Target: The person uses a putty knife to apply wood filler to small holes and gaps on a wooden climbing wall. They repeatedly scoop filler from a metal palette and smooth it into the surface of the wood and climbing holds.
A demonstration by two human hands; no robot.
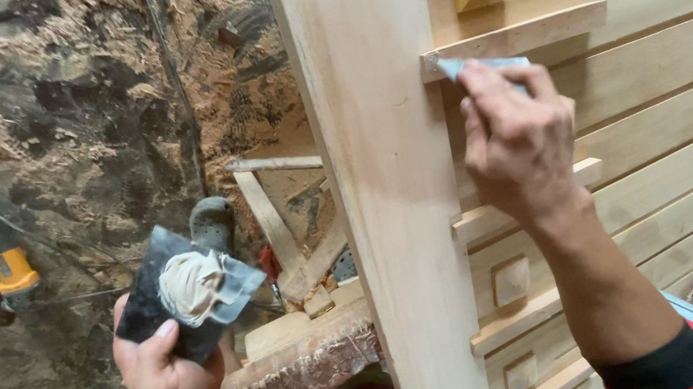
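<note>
Head view: raised right hand [519, 138] pinches putty knife [473, 68]; left hand [163, 369] grips putty board [184, 294].

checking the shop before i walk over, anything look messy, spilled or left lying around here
Yes: pale wood shavings and sawdust cover the dark floor, and a yellow angle grinder lies in the debris with its cable trailing. The pale wooden door panel shows no obvious damage.
</note>
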